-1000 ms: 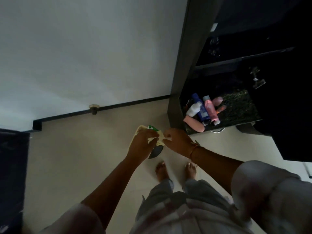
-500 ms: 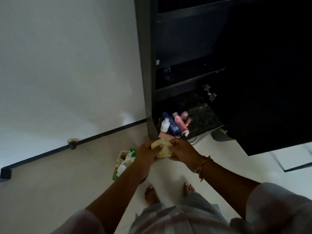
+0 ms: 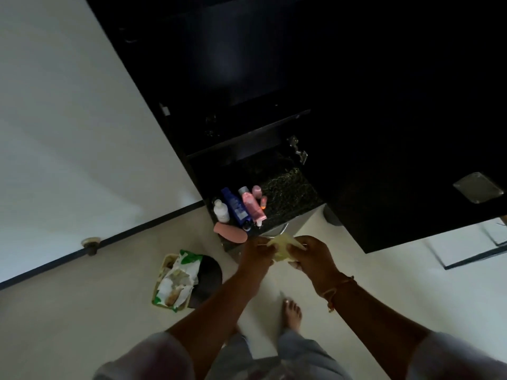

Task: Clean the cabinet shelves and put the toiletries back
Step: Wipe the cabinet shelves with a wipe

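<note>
L hand (image 3: 256,252) & R hand (image 3: 312,256), each grip pinching the cloth (image 3: 282,246); shelf (image 3: 290,187) just above cloth; bottles (image 3: 238,207) up-left of cloth, L hand nearer.

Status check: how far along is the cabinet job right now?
Looks done: bottles sit on the bottom shelf, so some toiletries may be back. In hand: the left hand and right hand both grip a yellow cloth in front of that shelf, not touching it. Left: the basket on the floor holds packets, and the upper shelf is too dark to judge.
</note>
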### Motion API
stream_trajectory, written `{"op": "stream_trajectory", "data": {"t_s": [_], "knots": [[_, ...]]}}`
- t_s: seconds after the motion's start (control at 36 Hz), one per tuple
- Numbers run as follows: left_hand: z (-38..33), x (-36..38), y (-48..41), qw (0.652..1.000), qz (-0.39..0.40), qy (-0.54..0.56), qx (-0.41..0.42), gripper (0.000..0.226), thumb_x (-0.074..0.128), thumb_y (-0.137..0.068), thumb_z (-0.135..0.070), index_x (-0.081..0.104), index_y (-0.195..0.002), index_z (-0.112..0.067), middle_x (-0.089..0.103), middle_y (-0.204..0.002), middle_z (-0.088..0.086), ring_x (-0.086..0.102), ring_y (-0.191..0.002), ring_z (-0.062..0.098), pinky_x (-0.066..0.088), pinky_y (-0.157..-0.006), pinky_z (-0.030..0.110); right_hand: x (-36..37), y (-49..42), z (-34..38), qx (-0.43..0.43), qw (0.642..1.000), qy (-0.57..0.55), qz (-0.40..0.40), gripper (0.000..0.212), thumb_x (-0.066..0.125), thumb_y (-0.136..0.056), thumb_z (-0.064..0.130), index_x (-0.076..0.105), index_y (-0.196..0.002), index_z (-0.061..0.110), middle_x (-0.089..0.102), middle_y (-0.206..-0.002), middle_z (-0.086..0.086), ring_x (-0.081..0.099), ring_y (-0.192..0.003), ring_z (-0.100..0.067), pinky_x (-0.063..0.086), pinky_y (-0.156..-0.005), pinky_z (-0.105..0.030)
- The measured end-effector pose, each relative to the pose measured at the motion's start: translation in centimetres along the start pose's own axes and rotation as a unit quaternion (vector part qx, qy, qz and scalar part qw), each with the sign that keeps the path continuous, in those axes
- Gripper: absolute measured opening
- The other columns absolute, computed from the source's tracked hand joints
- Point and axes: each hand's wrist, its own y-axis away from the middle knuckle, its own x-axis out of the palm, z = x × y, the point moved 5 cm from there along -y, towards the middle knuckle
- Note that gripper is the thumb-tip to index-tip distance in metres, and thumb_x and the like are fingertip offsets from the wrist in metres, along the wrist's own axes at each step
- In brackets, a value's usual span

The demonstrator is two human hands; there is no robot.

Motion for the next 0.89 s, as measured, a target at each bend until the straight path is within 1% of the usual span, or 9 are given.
{"op": "stream_trajectory", "data": {"t_s": [0.08, 0.19, 0.25, 0.33, 0.47, 0.61, 0.72, 0.81, 0.89], "knots": [[0.2, 2.2, -1.5, 0.982, -0.013, -0.172, 0.077, 0.013, 0.066, -0.085, -0.024, 0.06, -0.097, -0.021, 0.069, -0.096, 0.003, 0.066, -0.092, 0.022, 0.054, -0.081, 0.035, -3.7, -1.7, -0.2, -0.013, 0.996, 0.06, -0.061, 0.015, 0.069, -0.083, 0.005, 0.068, -0.096, 0.014, 0.07, -0.096, -0.013, 0.07, -0.086, -0.025, 0.061, -0.069, -0.035], [-0.3, 5.2, -3.4, 0.912, -0.004, -0.385, 0.14, 0.057, 0.061, -0.092, -0.028, 0.041, -0.143, -0.014, 0.051, -0.141, 0.007, 0.048, -0.13, 0.024, 0.039, -0.109, 0.036, -6.8, -4.4, 0.8, -0.113, 0.958, 0.248, -0.085, 0.025, 0.056, -0.09, 0.006, 0.072, -0.106, 0.017, 0.072, -0.102, -0.004, 0.066, -0.086, -0.014, 0.047, -0.07, -0.005], [-0.7, 6.5, -4.6, 0.884, -0.003, -0.44, 0.156, 0.063, 0.059, -0.094, -0.026, 0.032, -0.148, -0.013, 0.042, -0.148, 0.01, 0.041, -0.135, 0.026, 0.033, -0.111, 0.035, -7.7, -5.5, 1.5, -0.153, 0.933, 0.312, -0.094, 0.031, 0.051, -0.093, 0.005, 0.071, -0.113, 0.017, 0.072, -0.109, -0.003, 0.065, -0.099, -0.018, 0.04, -0.084, -0.006], [-1.1, 7.9, -7.1, 0.858, 0.004, -0.49, 0.155, 0.064, 0.058, -0.094, -0.022, 0.028, -0.149, -0.01, 0.039, -0.148, 0.014, 0.041, -0.134, 0.03, 0.035, -0.11, 0.038, -7.8, -7.9, 1.7, -0.184, 0.908, 0.365, -0.089, 0.035, 0.051, -0.092, 0.001, 0.071, -0.116, 0.018, 0.072, -0.112, -0.002, 0.065, -0.102, -0.018, 0.028, -0.081, 0.003], [-1.8, 9.5, -10.8, 0.826, 0.02, -0.532, 0.184, 0.061, 0.061, -0.09, -0.014, 0.033, -0.143, -0.002, 0.041, -0.144, 0.018, 0.04, -0.133, 0.033, 0.034, -0.109, 0.039, -6.7, -12.3, 2.1, -0.24, 0.864, 0.437, -0.071, 0.041, 0.053, -0.089, 0.0, 0.067, -0.123, 0.019, 0.07, -0.116, -0.004, 0.068, -0.102, -0.022, 0.047, -0.084, -0.02], [-2.2, 10.4, -14.0, 0.79, 0.02, -0.581, 0.196, 0.065, 0.059, -0.091, -0.011, 0.027, -0.146, -0.002, 0.033, -0.149, 0.019, 0.032, -0.139, 0.031, 0.032, -0.112, 0.04, -5.7, -15.6, 1.7, -0.198, 0.833, 0.513, -0.062, 0.039, 0.034, -0.103, 0.022, 0.05, -0.138, 0.016, 0.055, -0.135, -0.008, 0.052, -0.122, -0.025, 0.037, -0.08, -0.018], [-2.5, 10.7, -15.5, 0.767, 0.025, -0.606, 0.211, 0.065, 0.056, -0.092, -0.006, 0.023, -0.148, -0.003, 0.03, -0.151, 0.019, 0.03, -0.14, 0.032, 0.032, -0.113, 0.04, -5.8, -16.7, 1.7, -0.243, 0.795, 0.538, -0.138, 0.03, 0.052, -0.093, 0.018, 0.066, -0.118, 0.008, 0.067, -0.117, -0.01, 0.064, -0.108, -0.023, 0.05, -0.087, -0.027], [-2.4, 10.6, -16.5, 0.761, 0.022, -0.615, 0.207, 0.058, 0.056, -0.093, -0.011, 0.029, -0.144, -0.002, 0.035, -0.147, 0.019, 0.034, -0.137, 0.032, 0.034, -0.111, 0.04, -5.3, -18.9, -1.3, -0.266, 0.735, 0.621, -0.05, 0.056, 0.017, -0.092, 0.017, 0.06, -0.12, -0.006, 0.064, -0.119, -0.022, 0.064, -0.11, -0.032, 0.056, -0.089, -0.036], [-2.2, 10.6, -16.9, 0.75, 0.03, -0.633, 0.188, 0.061, 0.056, -0.094, -0.011, 0.026, -0.146, 0.0, 0.029, -0.151, 0.02, 0.028, -0.141, 0.033, 0.029, -0.115, 0.039, -5.5, -18.6, -1.4, -0.243, 0.723, 0.645, -0.036, 0.041, 0.041, -0.086, 0.006, 0.06, -0.117, -0.013, 0.063, -0.114, -0.03, 0.065, -0.104, -0.041, 0.06, -0.078, -0.045]]}}
